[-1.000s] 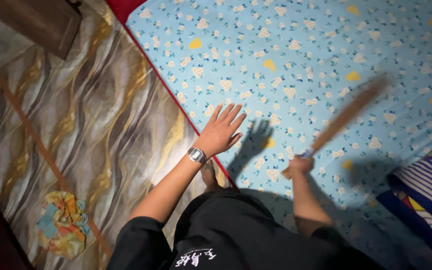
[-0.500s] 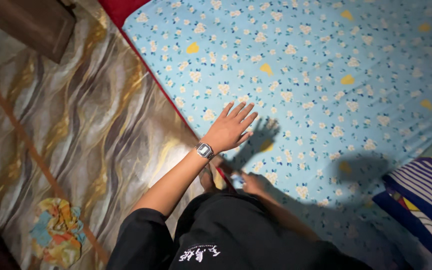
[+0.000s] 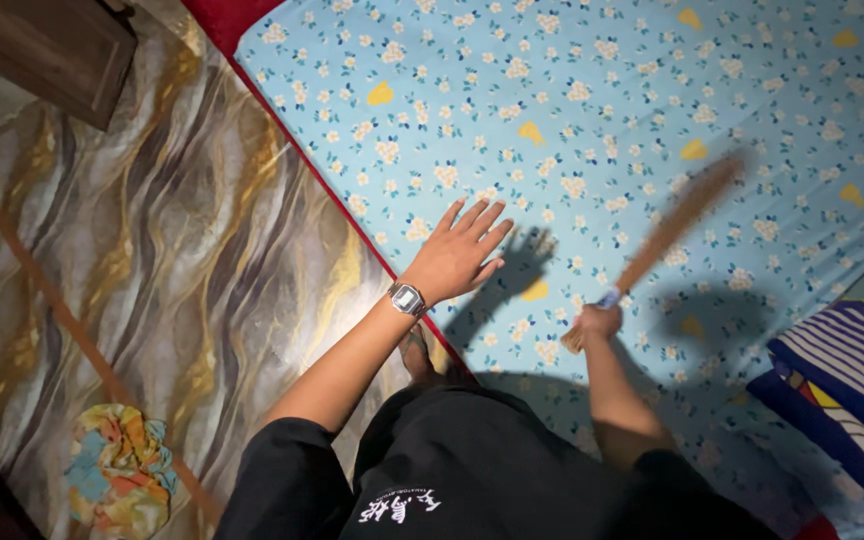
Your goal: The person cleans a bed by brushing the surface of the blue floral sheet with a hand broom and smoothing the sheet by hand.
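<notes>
Broom [image 3: 674, 226] swings back out across the flowered bedsheet [image 3: 592, 90] from half a second ago, right hand [image 3: 597, 322] fisted round its handle, left hand [image 3: 457, 255] hovering splayed and empty

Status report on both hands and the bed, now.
Right hand gripping a brush, blurred, over the flowered bedsheet. Left hand open, fingers spread above the sheet's edge. Striped cloth lies at the right.

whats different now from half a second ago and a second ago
The right hand swung the broom back out over the bed sheet, after pulling in close to the body half a second ago. The left hand stayed spread open above the sheet's edge; the striped cloth did not move.
</notes>
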